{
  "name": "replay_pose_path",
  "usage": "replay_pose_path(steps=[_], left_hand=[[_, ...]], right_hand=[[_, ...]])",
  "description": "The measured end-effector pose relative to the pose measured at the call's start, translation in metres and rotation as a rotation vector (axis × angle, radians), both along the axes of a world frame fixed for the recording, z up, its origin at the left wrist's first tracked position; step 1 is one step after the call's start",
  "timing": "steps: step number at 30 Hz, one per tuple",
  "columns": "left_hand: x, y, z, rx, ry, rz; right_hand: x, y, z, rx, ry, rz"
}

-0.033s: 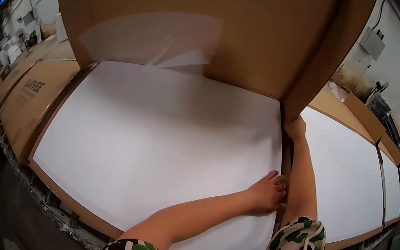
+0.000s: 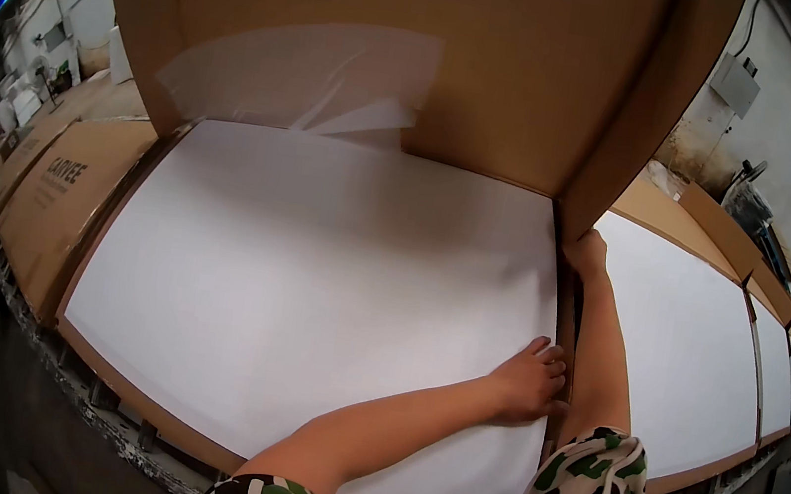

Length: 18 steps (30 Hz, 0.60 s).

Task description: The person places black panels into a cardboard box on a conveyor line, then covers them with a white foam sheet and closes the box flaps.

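Observation:
A large cardboard box (image 2: pixel 497 81) lies open in front of me, its lid standing upright at the far side. Inside lies a white flat panel or sheet (image 2: pixel 310 286), which fills the box. My left hand (image 2: pixel 527 382) reaches across the sheet to the right side wall, its fingers bent over that edge and partly hidden. Further up the same side, my right hand (image 2: pixel 588 254) is closed at the lower corner of the raised lid's side flap (image 2: pixel 618 146); its fingertips are hidden behind the cardboard. Clear plastic film (image 2: pixel 308 76) hangs against the lid's inside.
To the right stands another open box with a white sheet (image 2: pixel 674 334), with several similar ones beyond it. Closed cardboard boxes (image 2: pixel 62 203) lie on the left. The boxes rest on a low rack (image 2: pixel 96 398). A grey electrical box (image 2: pixel 734 87) hangs on the wall.

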<state>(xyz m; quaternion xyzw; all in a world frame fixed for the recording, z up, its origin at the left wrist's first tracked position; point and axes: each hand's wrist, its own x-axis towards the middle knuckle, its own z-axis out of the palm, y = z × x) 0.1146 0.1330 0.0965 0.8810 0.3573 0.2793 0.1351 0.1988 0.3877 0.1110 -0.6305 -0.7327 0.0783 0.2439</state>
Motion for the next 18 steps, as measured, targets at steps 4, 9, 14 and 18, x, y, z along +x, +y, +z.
replay_pose_path(steps=[4,9,14,18], left_hand=[[-0.008,-0.001,-0.004,-0.010,0.039,0.052],[0.004,0.001,-0.005,0.040,0.009,0.041],[-0.008,0.001,-0.006,0.062,0.007,0.084],[-0.012,0.007,-0.009,0.064,-0.291,-0.157]], right_hand=[[-0.004,-0.006,0.022,-0.087,-0.059,-0.009],[0.007,0.004,0.021,-0.046,-0.034,-0.003],[-0.009,0.018,-0.002,-0.195,0.030,0.091],[0.007,0.047,-0.033,0.054,-0.227,0.138]])
